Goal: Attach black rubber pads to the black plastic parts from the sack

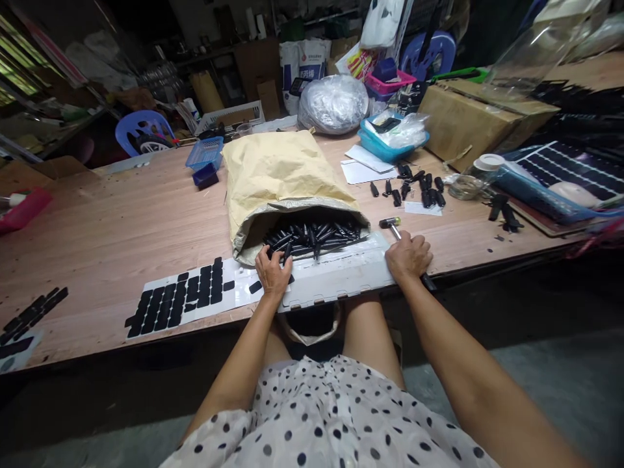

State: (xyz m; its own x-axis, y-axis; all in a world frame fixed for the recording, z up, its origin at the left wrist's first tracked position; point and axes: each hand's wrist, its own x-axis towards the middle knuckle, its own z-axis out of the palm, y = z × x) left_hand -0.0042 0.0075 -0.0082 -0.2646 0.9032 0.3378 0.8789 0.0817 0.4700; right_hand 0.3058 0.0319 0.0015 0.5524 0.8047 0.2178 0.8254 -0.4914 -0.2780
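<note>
A tan sack (280,175) lies on the wooden table (121,214), its open mouth full of black plastic parts (314,237). My left hand (272,272) rests at the sack's mouth, fingers curled on a black part. In front of it lies a white board (341,273). My right hand (408,256) is closed around the handle of a small hammer (391,224), whose head points away from me. A white sheet with several black stickers (180,299) lies to the left of my left hand.
Loose black parts (414,185) lie at the right, near papers (363,166) and a blue tray (390,136). A cardboard box (468,117), a solar panel (570,169), a blue basket (205,153) and a plastic-wrapped bundle (334,103) stand further back. More black stickers (29,315) sit far left.
</note>
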